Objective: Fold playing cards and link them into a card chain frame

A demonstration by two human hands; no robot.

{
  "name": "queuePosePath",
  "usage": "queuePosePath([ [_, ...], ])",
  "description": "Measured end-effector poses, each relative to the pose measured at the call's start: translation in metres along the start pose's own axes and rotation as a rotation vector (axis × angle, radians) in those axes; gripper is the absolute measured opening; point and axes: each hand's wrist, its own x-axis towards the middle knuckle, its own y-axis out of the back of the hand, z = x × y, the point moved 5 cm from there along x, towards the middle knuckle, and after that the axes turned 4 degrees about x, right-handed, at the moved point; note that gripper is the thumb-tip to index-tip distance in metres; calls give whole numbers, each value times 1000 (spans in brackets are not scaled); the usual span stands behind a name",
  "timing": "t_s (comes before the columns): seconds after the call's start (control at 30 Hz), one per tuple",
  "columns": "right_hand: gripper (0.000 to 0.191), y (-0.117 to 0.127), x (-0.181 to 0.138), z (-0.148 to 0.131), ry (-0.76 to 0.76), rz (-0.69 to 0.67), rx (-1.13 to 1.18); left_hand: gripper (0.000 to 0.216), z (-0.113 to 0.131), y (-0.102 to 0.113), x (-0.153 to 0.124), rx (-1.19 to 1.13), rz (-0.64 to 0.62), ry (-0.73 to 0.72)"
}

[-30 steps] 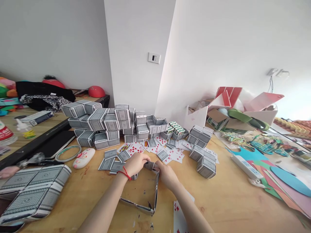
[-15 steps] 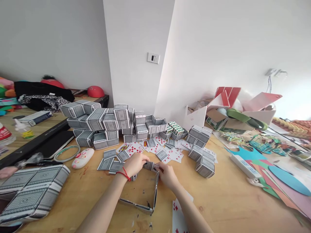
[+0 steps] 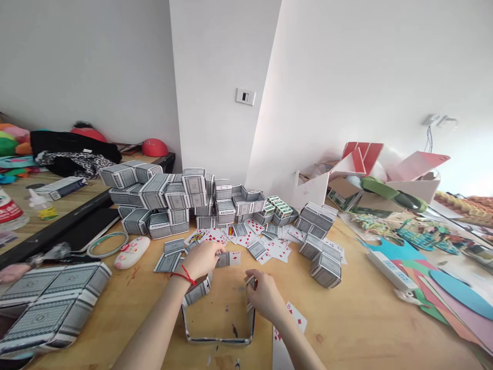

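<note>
A strip of joined, folded playing cards stands on edge on the desk, bent into a frame that is open at its far side. My left hand is closed on its left part, where a card end with a red diamond face sticks out to the right past the fingers. At the right end of the strip, my right hand pinches the edge between thumb and fingers. A gap separates the two ends. Loose face-up cards lie partly under my right forearm.
Stacked card-covered blocks line the back of the desk, with scattered cards before them. More blocks stand at right, near a white power strip. A larger card-covered piece and a white mouse are at left.
My hands have moved apart, the left one leftward and the right one slightly down. The two ends of the card strip, earlier together, now have a gap between them.
</note>
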Motion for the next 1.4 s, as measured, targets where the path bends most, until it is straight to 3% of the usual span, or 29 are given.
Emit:
queuePosePath([
  [0.27,51,18,36,4,76,-164,-113,24,-6,2,-2,21,-68,-4],
  [0.5,58,12,63,-31,202,-180,-329,22,3,-9,-1,80,-114,27],
  [0.57,51,4,66,-45,265,-177,-437,21,6,-12,0,94,-104,45],
  [0.67,26,-10,69,-54,211,-210,-492,23,10,-13,-1,110,-115,49],
  [0.8,22,-19,70,-51,141,-159,-486,24,15,-13,-3,148,-115,66],
  [0.97,21,-11,69,-41,66,-97,-312,22,14,-11,-1,141,-86,83],
  [1.07,23,-5,66,-39,110,-229,-179,22,7,-8,1,75,-73,41],
  [1.13,29,-4,62,-39,130,-417,87,24,2,-4,1,17,-49,-20],
  [1.2,31,-2,61,-39,140,-514,317,25,-1,1,1,-38,-32,-90],
  [1.3,24,-1,66,-33,108,-479,440,27,0,4,0,-92,-24,-167],
  [1.4,19,-9,70,-29,91,-477,407,26,6,3,-1,-100,-47,-199],
])
